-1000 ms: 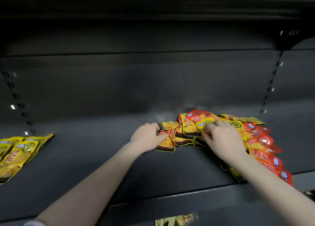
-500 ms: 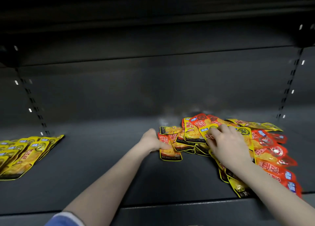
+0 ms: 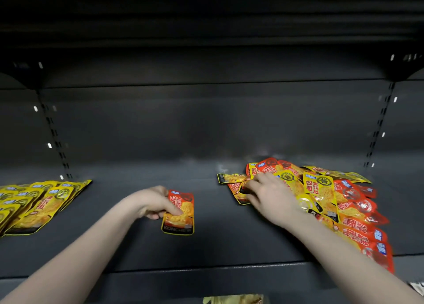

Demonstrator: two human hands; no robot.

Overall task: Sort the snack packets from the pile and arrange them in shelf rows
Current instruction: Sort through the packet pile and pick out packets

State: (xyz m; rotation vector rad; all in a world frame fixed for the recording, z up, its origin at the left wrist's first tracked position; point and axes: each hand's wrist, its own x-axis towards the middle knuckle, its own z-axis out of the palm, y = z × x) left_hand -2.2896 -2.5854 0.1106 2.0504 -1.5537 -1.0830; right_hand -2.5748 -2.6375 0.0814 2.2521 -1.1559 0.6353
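- Right now the left hand (image 3: pixel 156 202) pinches one red snack packet (image 3: pixel 180 213) near the middle of the frame, thumb on top and fingers curled under its left edge.
- That packet lies on the dark shelf (image 3: pixel 128 241), alone, well apart from the other packets.
- Over at the right side of the frame, the right hand (image 3: pixel 269 196) rests on the mixed pile (image 3: pixel 321 200) of red and yellow packets. Its fingers are curled into the pile, but I cannot tell if they hold one.
- At the left edge of the frame sits a neat yellow row (image 3: pixel 34 202).
- To do this step well, I think the red packet should lie flat and straight, with its top toward the back wall, so a red row can start there.
- Leave room beside it for more red ones.
- Keep it away from the yellow row, so the colors do not mix.
- Pick only one packet at a time from the pile, so none slide off the front edge.
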